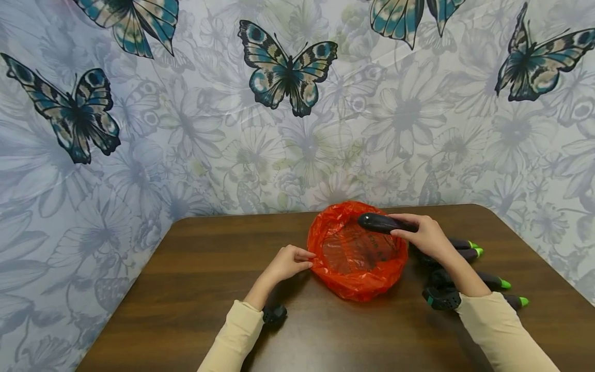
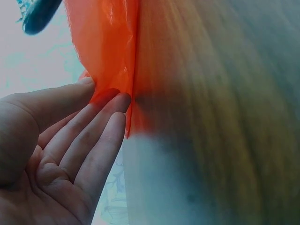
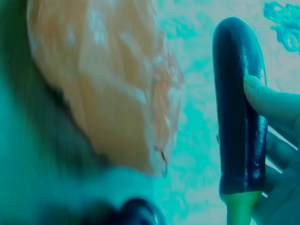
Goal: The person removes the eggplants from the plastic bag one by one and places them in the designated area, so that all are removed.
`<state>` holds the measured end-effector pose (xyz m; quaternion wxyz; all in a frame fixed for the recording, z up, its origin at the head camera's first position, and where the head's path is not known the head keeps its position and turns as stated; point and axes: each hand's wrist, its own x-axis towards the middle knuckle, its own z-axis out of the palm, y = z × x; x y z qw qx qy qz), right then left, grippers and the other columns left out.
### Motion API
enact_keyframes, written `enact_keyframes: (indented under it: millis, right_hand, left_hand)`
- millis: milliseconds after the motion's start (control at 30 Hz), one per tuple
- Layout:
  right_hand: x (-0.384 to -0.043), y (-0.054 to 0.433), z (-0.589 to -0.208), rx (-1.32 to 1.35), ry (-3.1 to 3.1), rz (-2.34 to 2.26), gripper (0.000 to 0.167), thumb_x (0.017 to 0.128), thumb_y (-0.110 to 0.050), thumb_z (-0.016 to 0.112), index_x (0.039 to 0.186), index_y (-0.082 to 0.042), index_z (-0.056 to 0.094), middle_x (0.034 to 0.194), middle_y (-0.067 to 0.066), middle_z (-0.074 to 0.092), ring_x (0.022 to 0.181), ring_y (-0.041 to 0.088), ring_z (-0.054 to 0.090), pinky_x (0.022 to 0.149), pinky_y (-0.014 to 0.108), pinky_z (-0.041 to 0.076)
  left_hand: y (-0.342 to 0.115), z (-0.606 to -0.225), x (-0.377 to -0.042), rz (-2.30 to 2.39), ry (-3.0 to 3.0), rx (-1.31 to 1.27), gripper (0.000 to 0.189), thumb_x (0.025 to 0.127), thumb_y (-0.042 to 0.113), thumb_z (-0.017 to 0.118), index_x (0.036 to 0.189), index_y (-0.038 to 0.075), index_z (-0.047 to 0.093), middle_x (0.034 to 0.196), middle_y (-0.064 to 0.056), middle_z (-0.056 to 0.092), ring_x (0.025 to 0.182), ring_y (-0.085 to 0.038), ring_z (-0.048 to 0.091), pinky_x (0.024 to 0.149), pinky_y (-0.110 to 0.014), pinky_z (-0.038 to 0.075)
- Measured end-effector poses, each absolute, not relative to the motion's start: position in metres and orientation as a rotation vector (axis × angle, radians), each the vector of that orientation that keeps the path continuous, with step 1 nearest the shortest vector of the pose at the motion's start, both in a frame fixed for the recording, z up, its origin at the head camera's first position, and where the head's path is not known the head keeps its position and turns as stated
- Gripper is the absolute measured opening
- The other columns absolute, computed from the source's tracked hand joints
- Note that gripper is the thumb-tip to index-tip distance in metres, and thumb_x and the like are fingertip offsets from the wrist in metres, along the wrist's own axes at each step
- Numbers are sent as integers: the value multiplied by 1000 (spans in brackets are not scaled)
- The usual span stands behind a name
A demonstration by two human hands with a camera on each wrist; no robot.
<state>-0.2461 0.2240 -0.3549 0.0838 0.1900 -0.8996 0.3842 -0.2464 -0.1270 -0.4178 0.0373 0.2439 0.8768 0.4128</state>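
A red plastic bag [image 1: 360, 290] stands on the table with its mouth spread wide in a round shape. My left hand [image 1: 288, 262] pinches the left edge of the bag; in the left wrist view the thumb [image 2: 70, 99] lies on the near side of the film and a finger shows through it. Over the bag's right part, my right hand [image 1: 429, 238] holds a dark, glossy eggplant [image 1: 378, 222] that lies nearly level, rounded end pointing left. In the right wrist view the green stem of this eggplant [image 3: 239, 108] shows at its lower end.
Several more eggplants [image 1: 494, 280] with bright green stems lie right of the bag, partly hidden under my right forearm. The brown wooden table [image 1: 223, 268] ends at a wall covering [image 1: 209, 155] with butterflies and flowers.
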Motion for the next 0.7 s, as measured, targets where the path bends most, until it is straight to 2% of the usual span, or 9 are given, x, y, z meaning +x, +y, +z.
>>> enact_keyframes:
  millis: [167, 400, 500, 600, 633, 700]
  right_hand:
    - [-239, 254, -351, 533, -2678, 1046, 46, 88, -24, 67, 127, -1, 58, 109, 22, 62, 80, 26, 56, 61, 33, 40]
    - [-253, 300, -351, 502, -2713, 905, 45, 87, -22, 69, 125, -1, 59, 111, 26, 60, 78, 25, 56, 60, 30, 42]
    - [-263, 318, -355, 530, -2753, 901, 45, 88, -21, 68, 126, 1, 57, 116, 29, 57, 91, 35, 58, 68, 39, 46]
    - [-271, 331, -359, 553, -2795, 930, 47, 89, -23, 66, 127, 1, 56, 120, 30, 54, 103, 42, 53, 76, 51, 44]
    - [-272, 334, -361, 552, -2805, 941, 47, 89, -24, 66, 128, 1, 56, 121, 30, 54, 104, 41, 53, 77, 51, 44]
    - [-274, 340, -363, 550, -2815, 967, 48, 89, -25, 67, 127, 1, 56, 120, 28, 55, 103, 31, 56, 78, 44, 47]
  left_hand:
    - [-127, -419, -247, 1273, 2684, 748, 24, 85, 6, 68, 107, -2, 69, 95, -11, 69, 84, -17, 66, 68, -23, 52]
    - [-127, -416, -249, 1265, 2689, 738, 23, 86, 7, 68, 108, -1, 69, 96, -10, 69, 86, -17, 66, 70, -24, 51]
    - [-127, -417, -250, 1265, 2691, 737, 23, 86, 7, 68, 108, -1, 70, 97, -10, 69, 86, -17, 66, 70, -24, 51]
    - [-127, -418, -250, 1271, 2679, 745, 24, 86, 7, 68, 108, -1, 69, 97, -10, 69, 86, -17, 66, 70, -24, 52]
    - [-128, -419, -250, 1272, 2674, 746, 24, 86, 7, 68, 108, -1, 69, 97, -10, 69, 86, -16, 66, 70, -24, 52]
    - [-129, -419, -250, 1272, 2671, 744, 24, 86, 7, 68, 108, -1, 69, 96, -11, 69, 86, -16, 66, 69, -24, 52]
